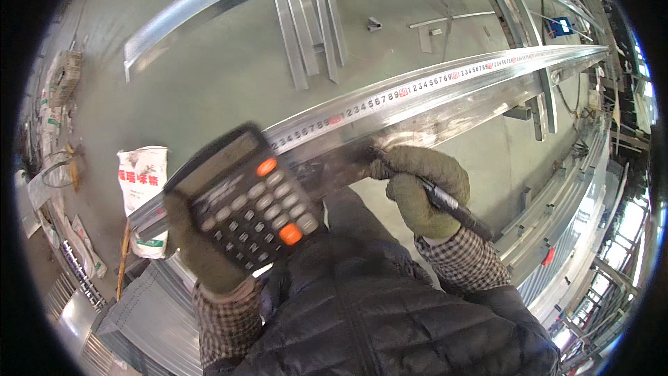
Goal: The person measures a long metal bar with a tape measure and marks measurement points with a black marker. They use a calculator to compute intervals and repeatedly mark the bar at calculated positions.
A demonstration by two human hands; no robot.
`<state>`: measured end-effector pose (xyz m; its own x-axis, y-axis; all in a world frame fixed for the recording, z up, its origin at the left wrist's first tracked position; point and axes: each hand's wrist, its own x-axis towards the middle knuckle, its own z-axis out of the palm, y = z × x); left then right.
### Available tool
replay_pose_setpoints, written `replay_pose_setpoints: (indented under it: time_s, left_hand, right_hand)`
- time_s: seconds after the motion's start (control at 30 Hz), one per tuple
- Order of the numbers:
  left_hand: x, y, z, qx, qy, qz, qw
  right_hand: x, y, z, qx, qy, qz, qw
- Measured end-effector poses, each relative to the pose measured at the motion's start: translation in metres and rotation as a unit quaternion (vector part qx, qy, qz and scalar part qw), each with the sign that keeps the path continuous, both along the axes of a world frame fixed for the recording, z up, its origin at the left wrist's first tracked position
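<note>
My left hand (202, 257), in an olive-green glove, grips a black calculator (254, 202) with grey and orange keys by its left side. The calculator is tilted and hides part of the metal beam behind it. My gloved right hand (431, 188) is closed around a black marker pen (452, 209), close to the beam's near face. Along the top of the long shiny metal beam (445, 113) runs a white measuring tape (424, 85) with black and red figures. Its left end is hidden behind the calculator.
Several metal strips (306, 31) lie on the grey floor beyond the beam. Another long metal profile (188, 10) crosses the far side. A white printed bag (144, 177) stands at left. Stacked metal profiles (149, 313) lie lower left, more (557, 216) at right.
</note>
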<state>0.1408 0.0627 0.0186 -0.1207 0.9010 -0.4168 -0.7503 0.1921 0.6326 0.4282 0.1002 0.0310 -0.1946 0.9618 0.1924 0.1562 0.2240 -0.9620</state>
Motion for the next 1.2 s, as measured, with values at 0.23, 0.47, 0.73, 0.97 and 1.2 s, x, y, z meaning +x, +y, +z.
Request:
replay_pose_setpoints:
  time_s: [0.23,0.47,0.73,0.97,1.2]
  left_hand:
    - [0.033,0.016,0.022,0.009,-0.112,-0.064,0.992]
    - [0.059,0.021,0.037,0.014,-0.12,-0.101,0.988]
    - [0.094,0.036,0.026,0.025,-0.11,-0.035,0.993]
    - [0.113,0.039,0.011,0.0,-0.033,0.021,0.999]
    - [0.102,0.028,-0.01,-0.014,0.091,0.098,0.991]
  right_hand:
    - [-0.006,-0.038,0.044,0.128,-0.236,0.086,0.96]
    - [0.01,-0.04,0.058,0.131,-0.177,0.068,0.973]
    - [0.059,-0.011,0.038,0.094,-0.119,0.022,0.988]
    - [0.113,0.04,0.011,0.115,-0.161,0.073,0.978]
    - [0.116,0.062,-0.012,0.11,-0.177,0.058,0.976]
